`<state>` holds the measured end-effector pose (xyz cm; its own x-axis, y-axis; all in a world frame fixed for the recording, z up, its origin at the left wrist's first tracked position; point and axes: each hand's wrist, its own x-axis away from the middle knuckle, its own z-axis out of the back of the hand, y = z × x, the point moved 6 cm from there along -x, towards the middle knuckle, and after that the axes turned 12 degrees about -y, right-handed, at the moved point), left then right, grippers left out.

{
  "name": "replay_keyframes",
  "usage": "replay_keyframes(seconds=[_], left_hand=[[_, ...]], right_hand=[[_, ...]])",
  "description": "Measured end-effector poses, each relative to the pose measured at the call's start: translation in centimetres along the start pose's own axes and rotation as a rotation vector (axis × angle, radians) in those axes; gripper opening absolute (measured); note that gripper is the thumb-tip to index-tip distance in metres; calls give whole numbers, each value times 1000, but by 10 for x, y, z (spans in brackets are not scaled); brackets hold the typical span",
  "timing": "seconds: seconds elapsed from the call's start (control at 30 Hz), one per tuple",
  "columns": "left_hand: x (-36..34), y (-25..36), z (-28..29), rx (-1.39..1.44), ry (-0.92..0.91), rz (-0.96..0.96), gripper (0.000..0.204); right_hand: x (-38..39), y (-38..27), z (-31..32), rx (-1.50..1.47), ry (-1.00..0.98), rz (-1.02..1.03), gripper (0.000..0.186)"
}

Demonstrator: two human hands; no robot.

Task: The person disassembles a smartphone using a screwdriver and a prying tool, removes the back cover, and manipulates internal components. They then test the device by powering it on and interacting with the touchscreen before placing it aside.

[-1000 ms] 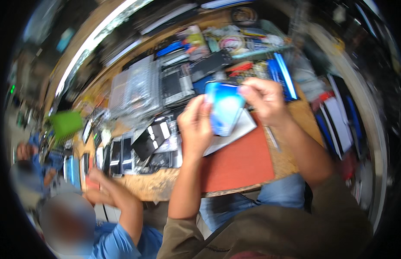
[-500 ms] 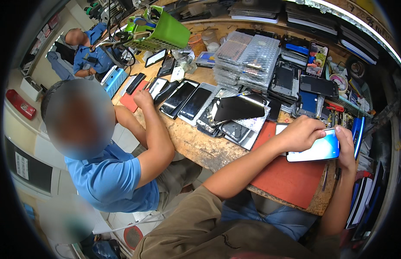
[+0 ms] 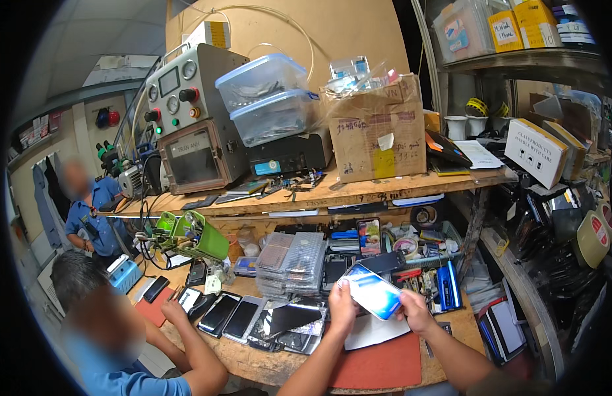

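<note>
Between my two hands, a smartphone (image 3: 373, 294) with a bright white and blue screen is held tilted above the bench. My left hand (image 3: 343, 309) grips its left end, thumb at the edge. On the opposite end, my right hand (image 3: 417, 312) has its fingers closed around the lower right corner. Below the phone lies a pale flat thing (image 3: 375, 334), partly hidden, at the back of a red mat (image 3: 385, 365). Left of my hands, a dark loose screen (image 3: 286, 319) rests on a pile of phone parts.
Bubble-wrapped stacks (image 3: 289, 261) stand behind the phones. A green basket (image 3: 207, 237) of tools is at the left, near a seated co-worker in blue (image 3: 128, 376). Above the bench, a shelf (image 3: 279, 201) carries a cardboard box (image 3: 378, 129) and a machine with gauges (image 3: 190, 109).
The view has swung upward, bringing the shelf and machine into sight. The phone is now raised and tilted, with my left hand at its left end instead of over its top edge.
</note>
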<state>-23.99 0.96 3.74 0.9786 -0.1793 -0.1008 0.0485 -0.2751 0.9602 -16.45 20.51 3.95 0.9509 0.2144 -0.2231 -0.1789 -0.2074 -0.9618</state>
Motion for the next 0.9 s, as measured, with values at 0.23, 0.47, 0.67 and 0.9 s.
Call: replay_keyframes(seconds=[0.23,0.47,0.67,0.9], left_hand=[[7,1,-11,290,-63,-152,39],[42,8,-70,103,-630,33,56],[36,6,-68,-19,-655,68,79],[35,-3,-69,20,-511,-12,83]], right_hand=[[6,7,-10,128,-105,5,34],[8,-5,13,-55,166,102,30],[7,-10,9,99,208,76,30],[0,-15,-2,87,92,109,27]])
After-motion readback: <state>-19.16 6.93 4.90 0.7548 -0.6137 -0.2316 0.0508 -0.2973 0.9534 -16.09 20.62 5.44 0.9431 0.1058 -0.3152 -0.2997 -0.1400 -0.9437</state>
